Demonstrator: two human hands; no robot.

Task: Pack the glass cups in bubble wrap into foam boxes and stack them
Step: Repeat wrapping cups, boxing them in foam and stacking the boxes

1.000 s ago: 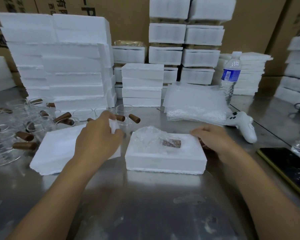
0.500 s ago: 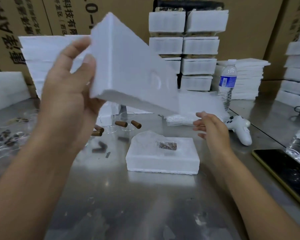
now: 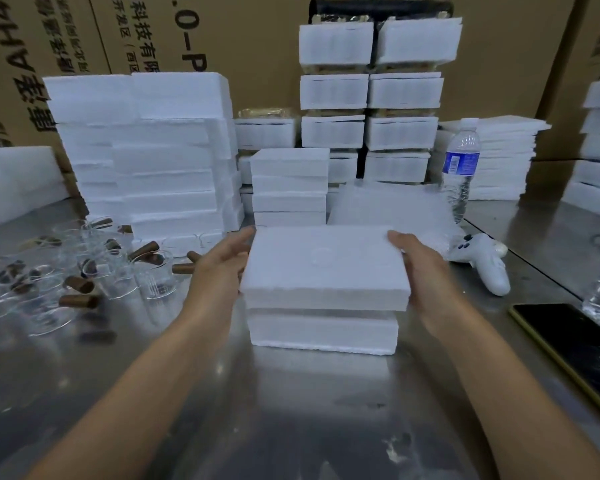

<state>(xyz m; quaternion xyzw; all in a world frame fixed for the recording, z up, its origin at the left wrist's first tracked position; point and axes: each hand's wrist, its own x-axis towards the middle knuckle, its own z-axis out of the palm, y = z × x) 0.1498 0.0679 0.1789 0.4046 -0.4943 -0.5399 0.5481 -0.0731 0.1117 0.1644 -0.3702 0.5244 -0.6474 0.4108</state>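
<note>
Brown cardboard cartons (image 3: 250, 36) printed with dark characters are being used as the backdrop, and a scuffed stainless-steel surface (image 3: 291, 427) is being used for the work.

At the middle of that surface, one foam lid (image 3: 326, 265) is being held just above one foam box base (image 3: 323, 332), a thin dark gap being left between the two. The lid's left edge is being gripped by the left hand (image 3: 219, 271) and its right edge by the right hand (image 3: 420, 268); a thumb is being laid along each upper corner, and the other fingers are being hidden by the foam.

Behind the lid, a short stack (image 3: 288, 185) of four foam pieces is being kept, and behind that two tall columns (image 3: 371, 98) of closed foam boxes, four being visible in each. A wide foam pile (image 3: 146, 150) is being kept at the left, and thin foam sheets (image 3: 499, 157) are being piled at the right.

Bare glass cups (image 3: 153, 275) with brown handles are being crowded together at the left, too blurred to be counted. A pile of bubble wrap (image 3: 388, 206) is being kept just beyond the lid. One water bottle (image 3: 461, 168), one white controller (image 3: 485, 261) and one black phone (image 3: 575, 344) are being left at the right.
</note>
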